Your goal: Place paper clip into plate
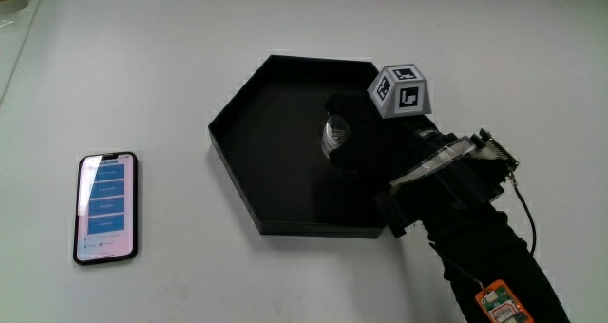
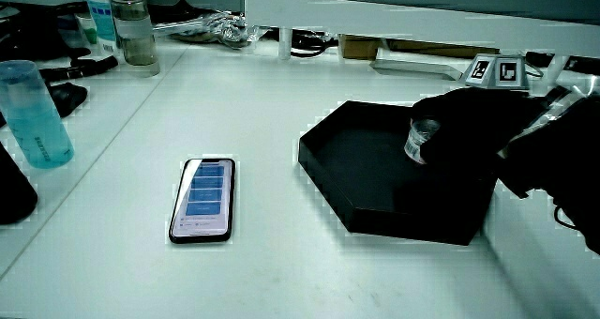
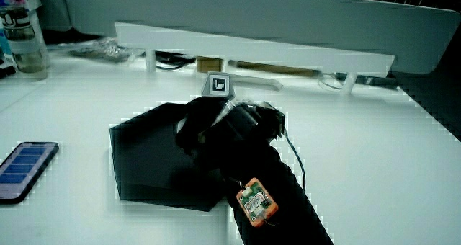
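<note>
A black six-sided plate (image 1: 271,142) lies on the white table and shows in both side views (image 2: 352,164) (image 3: 140,155). The hand (image 1: 340,141) hovers over the plate's inside, near the rim closest to its forearm. Its fingers are curled around a small clear round container (image 1: 335,131), which is held just above the plate floor; a side view shows the hand (image 2: 441,131) and the container (image 2: 421,139). What is inside the container cannot be made out. In a side view the hand (image 3: 196,130) covers the container. No loose paper clip is visible.
A phone (image 1: 105,207) with its screen lit lies flat beside the plate, apart from it (image 2: 203,197) (image 3: 21,169). A blue bottle (image 2: 36,113) and a clear bottle (image 2: 131,28) stand farther off near the table's edge. A low white partition (image 2: 375,19) runs along the table.
</note>
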Tool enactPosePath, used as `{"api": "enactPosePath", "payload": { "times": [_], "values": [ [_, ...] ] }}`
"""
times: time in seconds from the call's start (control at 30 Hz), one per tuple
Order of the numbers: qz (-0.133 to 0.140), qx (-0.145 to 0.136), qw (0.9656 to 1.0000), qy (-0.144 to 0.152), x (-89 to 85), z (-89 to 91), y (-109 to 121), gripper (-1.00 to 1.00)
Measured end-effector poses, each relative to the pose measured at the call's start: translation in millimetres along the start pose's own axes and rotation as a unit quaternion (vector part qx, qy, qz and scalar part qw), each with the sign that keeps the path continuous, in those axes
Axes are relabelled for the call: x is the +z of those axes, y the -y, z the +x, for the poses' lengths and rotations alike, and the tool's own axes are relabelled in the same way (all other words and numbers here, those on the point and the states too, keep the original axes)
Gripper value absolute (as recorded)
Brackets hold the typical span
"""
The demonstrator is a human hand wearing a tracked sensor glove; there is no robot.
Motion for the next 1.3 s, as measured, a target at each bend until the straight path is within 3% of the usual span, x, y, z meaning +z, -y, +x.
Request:
{"api": "enactPosePath", "payload": {
  "times": [0.27, 0.4, 0.43, 0.6, 0.67, 0.77, 0.83, 1.0, 1.07, 1.17, 1.27, 1.3],
  "values": [
    [-0.021, -0.024, 0.9994, 0.010, -20.1, 0.6, -13, 0.00],
    [-0.042, -0.030, 0.9987, -0.003, -31.5, 4.4, -21, 0.00],
    [-0.042, -0.041, 0.9983, 0.005, -34.1, 5.4, -23, 0.00],
    [-0.047, -0.045, 0.9978, 0.015, -42.7, 4.5, -28, 0.00],
    [-0.060, -0.051, 0.9967, 0.021, -48.1, 4.0, -31, 0.00],
    [-0.051, -0.043, 0.9972, 0.035, -46.0, 0.3, -27, 0.00],
    [-0.049, -0.053, 0.9964, 0.045, -44.6, -0.5, -28, 0.00],
    [-0.048, -0.055, 0.9965, 0.040, -49.0, -0.3, -28, 0.00],
    [-0.053, -0.044, 0.9970, 0.034, -47.1, -1.5, -27, -0.12],
    [-0.051, -0.050, 0.9964, 0.046, -48.3, -3.7, -27, -0.31],
    [-0.066, -0.060, 0.9946, 0.053, -53.6, -0.6, -32, -0.50],
    [-0.083, -0.057, 0.9936, 0.053, -53.8, 0.0, -32, -0.56]
  ]
}}
